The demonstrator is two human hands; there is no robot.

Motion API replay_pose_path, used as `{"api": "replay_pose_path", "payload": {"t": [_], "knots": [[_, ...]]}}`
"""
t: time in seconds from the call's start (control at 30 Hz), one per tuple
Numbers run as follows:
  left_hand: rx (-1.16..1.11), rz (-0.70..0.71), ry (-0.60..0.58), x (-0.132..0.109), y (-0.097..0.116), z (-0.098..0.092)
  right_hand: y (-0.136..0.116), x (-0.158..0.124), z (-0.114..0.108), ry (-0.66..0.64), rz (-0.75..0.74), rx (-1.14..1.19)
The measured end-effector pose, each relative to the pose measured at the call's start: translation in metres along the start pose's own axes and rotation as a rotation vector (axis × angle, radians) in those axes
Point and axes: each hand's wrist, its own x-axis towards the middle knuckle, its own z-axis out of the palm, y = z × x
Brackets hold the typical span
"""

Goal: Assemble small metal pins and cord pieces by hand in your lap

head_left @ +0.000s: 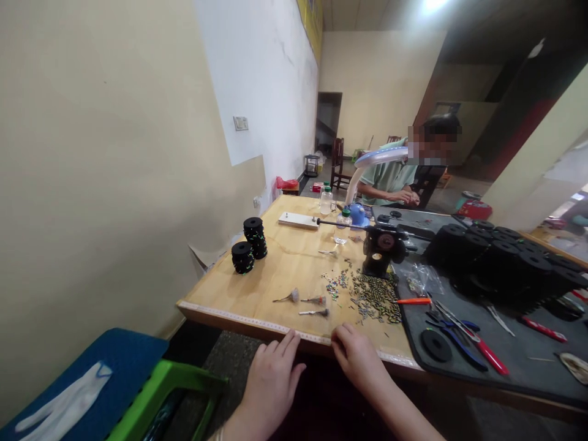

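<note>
My left hand point(271, 381) rests its fingertips on the front edge of the wooden table point(220, 288), fingers stretched out and thumb apart, with nothing in it. To its right, my right hand point(356, 352) lies at the same edge with its fingers curled in; whatever they may hold is hidden. A measuring tape strip point(243, 316) runs along that edge. Just beyond my hands lie small feathery pieces with thin stems, among them one with an orange mark point(315, 300). A spread of small dark and yellowish pieces point(376, 294) covers the wood past my right hand.
Stacked black foam spools point(255, 237) stand at the left edge. A black vise-like device point(383, 248) stands mid-table. The grey mat point(459, 361) carries pliers point(487, 355), an orange-handled tool point(413, 301) and many black spools. Across sits another person point(388, 177) behind a lamp point(367, 158).
</note>
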Motion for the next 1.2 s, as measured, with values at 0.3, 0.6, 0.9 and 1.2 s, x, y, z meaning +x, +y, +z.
{"api": "replay_pose_path", "payload": {"t": [0.3, 0.6, 0.9, 1.2], "knots": [[-0.781, -0.096, -0.248, 0.031, 0.035, -0.022, -0.013, -0.025, -0.015, 0.061, -0.082, 0.280], [-1.108, -0.232, -0.465, 0.042, 0.046, -0.028, -0.002, -0.051, -0.009, -0.087, 0.277, 1.165], [-1.147, -0.316, -0.527, 0.044, 0.059, -0.034, 0.000, -0.071, -0.018, 0.022, 0.326, 1.199], [-1.243, -0.411, -0.593, 0.045, 0.066, -0.032, 0.000, -0.079, -0.023, 0.155, 0.240, 0.958]]}}
